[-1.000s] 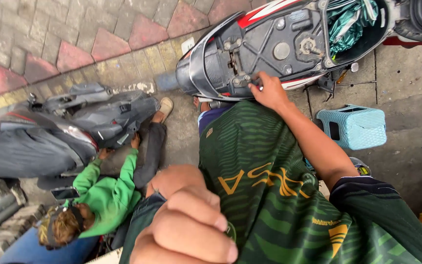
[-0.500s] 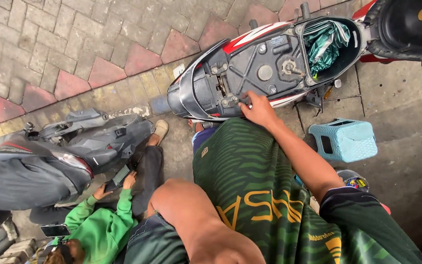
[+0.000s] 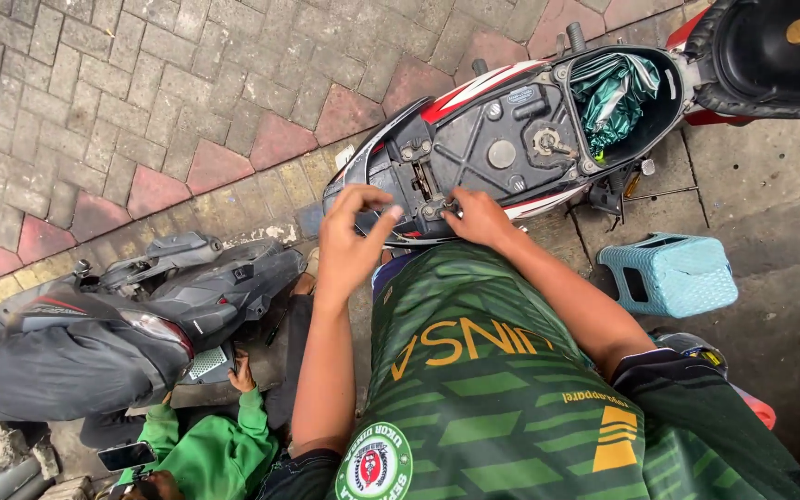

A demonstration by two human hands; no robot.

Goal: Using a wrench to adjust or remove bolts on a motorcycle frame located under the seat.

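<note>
A scooter (image 3: 511, 139) stands in front of me with its seat (image 3: 775, 56) lifted, baring the black under-seat frame. My right hand (image 3: 479, 218) rests at the tail end of that frame, fingers pinched on a small metal fitting (image 3: 435, 209). Just left of it, my left hand (image 3: 349, 243) hovers over the scooter's tail with fingers spread and nothing in it. I wear a green striped jersey (image 3: 502, 389).
A crumpled green cloth (image 3: 615, 88) lies in the scooter's storage tub. A light blue plastic stool (image 3: 670, 274) stands at the right. A grey scooter (image 3: 131, 319) lies at the left, with a person in a green sleeve (image 3: 219, 449) crouched by it. Brick paving (image 3: 141, 102) lies beyond.
My left hand, close under the camera before, has reached forward to the scooter's tail and opened. My right hand has stayed at the fitting. The view has drawn nearer.
</note>
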